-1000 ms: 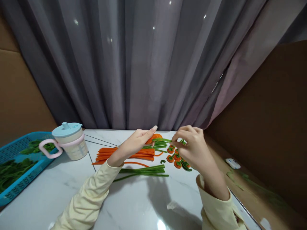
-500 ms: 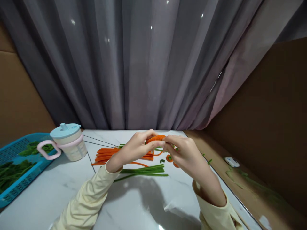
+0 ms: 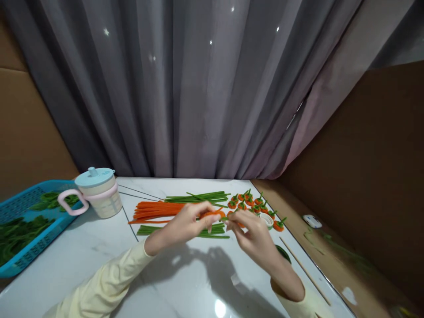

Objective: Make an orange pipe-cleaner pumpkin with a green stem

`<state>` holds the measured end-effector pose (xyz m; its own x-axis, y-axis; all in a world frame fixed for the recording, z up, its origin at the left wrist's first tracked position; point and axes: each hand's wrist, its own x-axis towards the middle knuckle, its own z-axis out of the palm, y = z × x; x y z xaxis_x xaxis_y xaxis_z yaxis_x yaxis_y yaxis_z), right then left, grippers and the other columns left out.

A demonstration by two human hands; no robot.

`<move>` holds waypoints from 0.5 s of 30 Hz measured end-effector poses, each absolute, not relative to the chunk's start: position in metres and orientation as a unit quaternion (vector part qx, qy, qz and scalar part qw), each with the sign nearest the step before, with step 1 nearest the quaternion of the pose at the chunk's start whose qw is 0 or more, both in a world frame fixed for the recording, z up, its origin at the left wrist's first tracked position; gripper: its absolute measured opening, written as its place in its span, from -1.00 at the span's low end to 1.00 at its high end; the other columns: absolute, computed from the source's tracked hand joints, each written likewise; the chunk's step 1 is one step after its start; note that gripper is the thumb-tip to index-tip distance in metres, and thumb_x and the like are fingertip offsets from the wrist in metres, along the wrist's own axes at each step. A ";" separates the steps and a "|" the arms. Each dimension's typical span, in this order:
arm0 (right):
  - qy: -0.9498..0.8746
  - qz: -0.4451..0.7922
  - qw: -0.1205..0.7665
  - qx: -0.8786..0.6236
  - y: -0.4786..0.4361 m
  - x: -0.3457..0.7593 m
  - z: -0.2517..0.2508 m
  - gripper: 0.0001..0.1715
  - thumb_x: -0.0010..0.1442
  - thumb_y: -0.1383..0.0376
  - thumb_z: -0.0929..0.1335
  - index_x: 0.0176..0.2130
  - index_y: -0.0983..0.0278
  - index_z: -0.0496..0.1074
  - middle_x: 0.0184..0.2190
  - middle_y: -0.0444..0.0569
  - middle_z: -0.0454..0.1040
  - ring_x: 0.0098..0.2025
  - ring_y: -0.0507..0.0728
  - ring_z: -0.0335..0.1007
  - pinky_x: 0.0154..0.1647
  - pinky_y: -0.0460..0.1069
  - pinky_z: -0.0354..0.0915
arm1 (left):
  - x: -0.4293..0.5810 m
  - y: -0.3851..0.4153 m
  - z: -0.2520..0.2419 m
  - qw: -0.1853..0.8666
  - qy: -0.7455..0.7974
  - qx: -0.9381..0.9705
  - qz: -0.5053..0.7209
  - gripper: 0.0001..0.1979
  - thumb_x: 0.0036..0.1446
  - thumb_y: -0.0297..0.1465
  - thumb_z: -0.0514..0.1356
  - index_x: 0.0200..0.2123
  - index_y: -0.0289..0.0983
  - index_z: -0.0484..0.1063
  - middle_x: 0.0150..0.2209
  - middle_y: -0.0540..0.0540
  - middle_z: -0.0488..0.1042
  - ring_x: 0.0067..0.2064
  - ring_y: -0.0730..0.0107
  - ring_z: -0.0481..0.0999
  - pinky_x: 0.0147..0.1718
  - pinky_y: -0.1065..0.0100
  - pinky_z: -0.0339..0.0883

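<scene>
My left hand [image 3: 187, 222] and my right hand [image 3: 249, 232] meet over the white marble table [image 3: 99, 260]. Together they pinch a small orange pipe-cleaner coil [image 3: 212, 214] with a green stem sticking out towards the right hand. Straight orange pipe cleaners [image 3: 155, 210] lie behind the left hand. One bundle of green pipe cleaners [image 3: 198, 197] lies further back, another [image 3: 185, 230] just under the hands. Several small finished orange pieces with green stems [image 3: 251, 204] sit in rows at the back right.
A lidded cup with a pink handle [image 3: 96, 192] stands at the left. A blue basket [image 3: 31, 247] with green pieces sits at the far left edge. A thin wooden stick [image 3: 303, 270] and a small white ring [image 3: 266, 219] lie at the right. Grey curtain behind.
Both hands have come down and nearer to me with the orange coil held between them. The rows of finished pieces at the back right, hidden before, now show.
</scene>
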<state>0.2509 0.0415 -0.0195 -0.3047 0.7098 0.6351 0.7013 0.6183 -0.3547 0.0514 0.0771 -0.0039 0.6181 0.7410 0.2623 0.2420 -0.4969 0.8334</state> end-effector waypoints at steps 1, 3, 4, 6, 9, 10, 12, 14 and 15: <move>-0.817 -0.005 0.388 -0.426 0.036 0.253 -0.037 -0.76 0.24 0.40 0.24 -0.45 0.29 0.36 -0.53 -0.05 0.42 -0.46 0.06 0.31 -0.44 -0.06 0.19 | 0.050 0.069 -0.019 0.364 0.305 0.829 0.296 -0.75 0.27 -0.26 0.05 -0.35 -0.30 0.38 -0.45 0.01 0.41 -0.41 0.45 0.36 -0.37 0.41 0.22; -0.850 -0.023 0.363 -0.382 0.025 0.255 -0.070 -0.76 0.25 0.47 0.20 -0.39 0.30 0.37 -0.47 -0.02 0.44 -0.36 0.10 0.33 -0.36 -0.02 0.21 | 0.046 0.051 -0.052 0.268 0.291 0.871 0.293 -0.77 0.29 -0.30 0.02 -0.30 -0.31 0.38 -0.35 -0.07 0.44 -0.30 0.36 0.38 -0.29 0.36 0.24; -0.862 -0.038 0.357 -0.357 0.019 0.255 -0.085 -0.73 0.25 0.51 0.17 -0.34 0.31 0.38 -0.48 -0.02 0.45 -0.31 0.12 0.34 -0.30 0.01 0.22 | 0.044 0.042 -0.068 0.230 0.266 0.892 0.286 -0.77 0.31 -0.33 -0.01 -0.26 -0.31 0.38 -0.33 -0.09 0.45 -0.28 0.35 0.38 -0.25 0.34 0.24; -0.882 -0.057 0.337 -0.324 0.010 0.255 -0.107 -0.72 0.26 0.53 0.15 -0.24 0.32 0.39 -0.42 -0.01 0.48 -0.24 0.14 0.33 -0.24 0.05 0.21 | 0.040 0.026 -0.095 0.157 0.225 0.922 0.273 -0.75 0.33 -0.37 -0.06 -0.25 -0.33 0.36 -0.37 -0.09 0.44 -0.33 0.36 0.35 -0.26 0.34 0.24; -0.902 -0.054 0.316 -0.290 0.005 0.252 -0.122 -0.71 0.29 0.50 0.15 -0.17 0.31 0.39 -0.33 0.01 0.51 -0.20 0.14 0.34 -0.22 0.06 0.22 | 0.038 0.014 -0.118 0.030 0.139 0.957 0.251 -0.74 0.33 -0.47 -0.11 -0.32 -0.33 0.33 -0.39 -0.10 0.44 -0.36 0.35 0.32 -0.29 0.32 0.21; -0.905 -0.044 0.311 -0.287 0.005 0.251 -0.124 -0.71 0.29 0.49 0.16 -0.16 0.30 0.40 -0.31 0.01 0.51 -0.20 0.14 0.34 -0.23 0.06 0.23 | 0.039 0.013 -0.121 0.004 0.131 0.961 0.244 -0.74 0.32 -0.50 -0.12 -0.32 -0.32 0.33 -0.39 -0.11 0.44 -0.35 0.34 0.33 -0.28 0.31 0.21; -0.905 -0.025 0.304 -0.297 0.006 0.251 -0.126 -0.72 0.30 0.47 0.18 -0.15 0.28 0.42 -0.28 0.02 0.52 -0.18 0.15 0.34 -0.25 0.05 0.24 | 0.039 0.013 -0.124 -0.005 0.141 0.960 0.240 -0.75 0.31 -0.50 -0.12 -0.30 -0.32 0.32 -0.37 -0.12 0.44 -0.33 0.33 0.34 -0.29 0.31 0.22; -0.903 -0.016 0.296 -0.312 0.008 0.253 -0.126 -0.75 0.29 0.44 0.22 -0.16 0.27 0.44 -0.26 0.03 0.53 -0.17 0.15 0.34 -0.24 0.06 0.25 | 0.039 0.013 -0.124 0.020 0.164 0.957 0.239 -0.76 0.32 -0.45 -0.10 -0.29 -0.32 0.33 -0.36 -0.14 0.44 -0.33 0.32 0.35 -0.29 0.32 0.24; -0.903 -0.017 0.290 -0.317 0.008 0.254 -0.127 -0.77 0.28 0.44 0.24 -0.17 0.26 0.45 -0.25 0.03 0.53 -0.16 0.15 0.34 -0.23 0.06 0.25 | 0.039 0.013 -0.124 0.037 0.171 0.955 0.238 -0.76 0.33 -0.43 -0.09 -0.28 -0.32 0.33 -0.34 -0.15 0.44 -0.32 0.32 0.36 -0.29 0.32 0.25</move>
